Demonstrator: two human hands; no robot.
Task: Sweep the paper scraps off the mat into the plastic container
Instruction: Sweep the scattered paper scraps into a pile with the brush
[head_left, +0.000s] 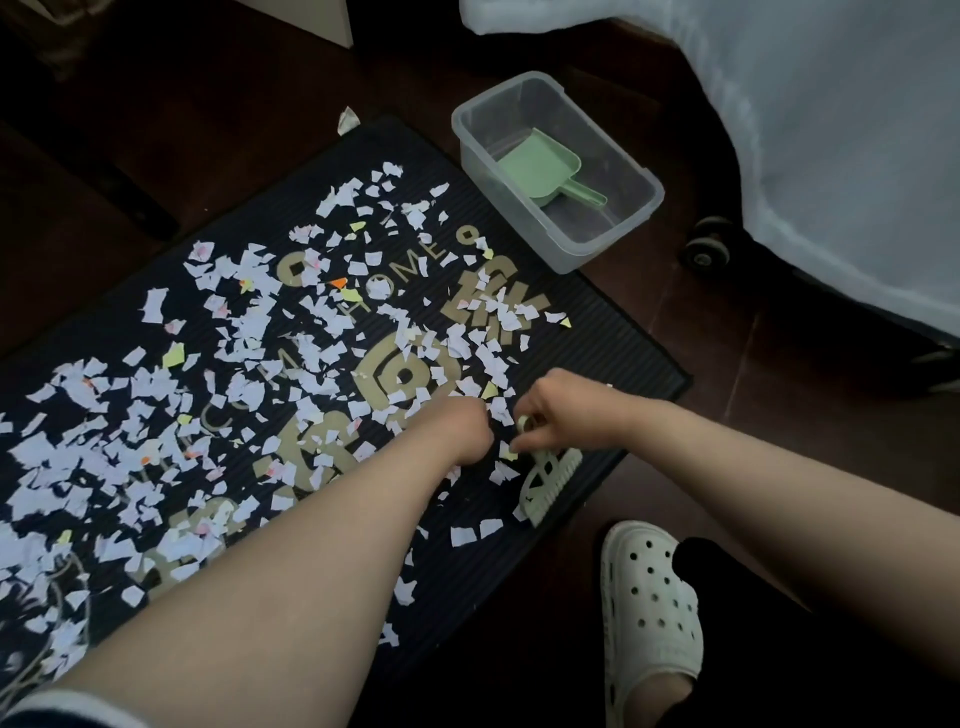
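Scraps (153, 306), light and easily scattered, cover the mat (613, 338). Left hand (462, 423), centre: fingers curled under, contents unseen. Right hand (563, 410) pinches the stiff brush (545, 480) at its handle, likely the best hold. Container (615, 231), 1 o'clock, holds a scoop (540, 166).

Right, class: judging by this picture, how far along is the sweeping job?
Barely begun. Done: nothing visible; the plastic container holds just a green scoop. In hand: the right hand grips the small brush at the edge of the mat; the left hand is beside it. Left: paper scraps cover nearly the whole mat.
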